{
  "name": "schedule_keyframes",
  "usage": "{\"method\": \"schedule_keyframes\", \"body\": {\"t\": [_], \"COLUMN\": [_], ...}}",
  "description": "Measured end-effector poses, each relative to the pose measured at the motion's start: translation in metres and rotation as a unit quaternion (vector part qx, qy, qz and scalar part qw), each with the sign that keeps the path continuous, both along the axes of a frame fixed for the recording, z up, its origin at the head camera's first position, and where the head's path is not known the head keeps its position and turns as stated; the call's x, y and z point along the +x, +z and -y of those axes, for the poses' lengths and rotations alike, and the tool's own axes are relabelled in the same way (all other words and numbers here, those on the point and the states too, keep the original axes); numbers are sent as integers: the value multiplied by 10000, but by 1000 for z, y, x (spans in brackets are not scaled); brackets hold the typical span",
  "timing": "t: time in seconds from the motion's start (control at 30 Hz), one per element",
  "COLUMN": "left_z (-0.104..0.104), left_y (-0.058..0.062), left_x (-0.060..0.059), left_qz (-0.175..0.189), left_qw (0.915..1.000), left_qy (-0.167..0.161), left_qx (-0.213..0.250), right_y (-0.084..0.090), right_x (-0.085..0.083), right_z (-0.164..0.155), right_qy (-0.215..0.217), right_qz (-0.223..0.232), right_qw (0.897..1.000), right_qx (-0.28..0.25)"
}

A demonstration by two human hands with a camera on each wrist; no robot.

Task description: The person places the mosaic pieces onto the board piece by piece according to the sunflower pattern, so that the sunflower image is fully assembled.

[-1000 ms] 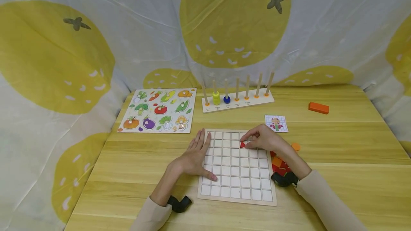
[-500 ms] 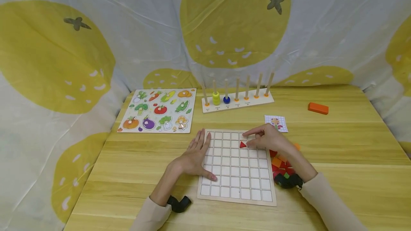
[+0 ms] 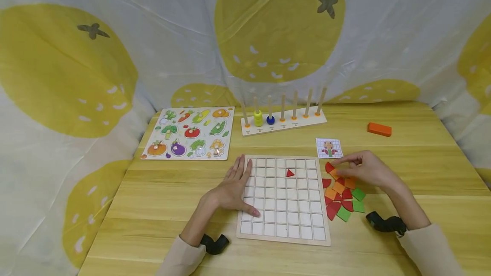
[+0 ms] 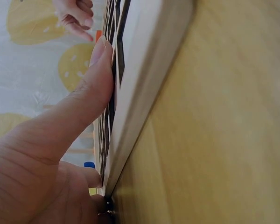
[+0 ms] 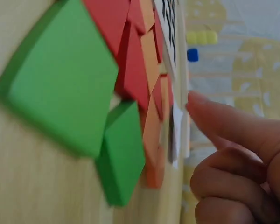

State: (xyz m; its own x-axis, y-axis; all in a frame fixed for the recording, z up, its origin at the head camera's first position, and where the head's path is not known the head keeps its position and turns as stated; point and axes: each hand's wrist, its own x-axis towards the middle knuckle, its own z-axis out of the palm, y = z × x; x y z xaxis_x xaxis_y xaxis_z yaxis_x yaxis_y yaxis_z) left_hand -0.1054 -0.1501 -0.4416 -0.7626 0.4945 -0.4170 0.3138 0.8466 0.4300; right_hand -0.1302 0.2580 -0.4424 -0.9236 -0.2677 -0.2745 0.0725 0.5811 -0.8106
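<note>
A wooden grid board (image 3: 285, 240) lies on the table, with a red triangle (image 3: 290, 173) on one of its upper squares. My left hand (image 3: 232, 188) rests along the board's left edge, thumb (image 4: 95, 70) over the grid and fingers spread. Right of the board is a loose pile of red, orange and green pieces. Over its far end is my right hand (image 3: 366, 168), index finger and thumb reaching towards a red quarter-circle piece (image 3: 329, 167); nothing shows between them. In the right wrist view, a green square (image 5: 65, 84) lies nearest, apart from the fingers.
Behind the board stands a peg rack (image 3: 285, 125) with yellow and blue rings. A vegetable puzzle (image 3: 188, 133) lies at the back left. A small pattern card (image 3: 329, 148) sits beyond the pile, and an orange block (image 3: 379, 129) at the back right.
My right hand has let go of the red triangle, leaving it on the board, and has moved right to the pile of pieces. The left hand has stayed put.
</note>
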Motion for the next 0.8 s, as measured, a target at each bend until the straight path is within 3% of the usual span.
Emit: {"method": "schedule_keyframes", "body": {"t": [0.3,0.8], "left_z": [1,-1], "left_y": [0,0], "left_x": [1,-1], "left_qz": [-16,-16], "left_qw": [10000,10000], "left_qy": [10,-30], "left_qx": [-12,-58], "right_y": [-6,-8], "right_x": [1,1], "right_z": [4,8], "right_qy": [-37,-17], "right_qz": [124,169], "right_qw": [9993,9992], "right_qx": [364,366]}}
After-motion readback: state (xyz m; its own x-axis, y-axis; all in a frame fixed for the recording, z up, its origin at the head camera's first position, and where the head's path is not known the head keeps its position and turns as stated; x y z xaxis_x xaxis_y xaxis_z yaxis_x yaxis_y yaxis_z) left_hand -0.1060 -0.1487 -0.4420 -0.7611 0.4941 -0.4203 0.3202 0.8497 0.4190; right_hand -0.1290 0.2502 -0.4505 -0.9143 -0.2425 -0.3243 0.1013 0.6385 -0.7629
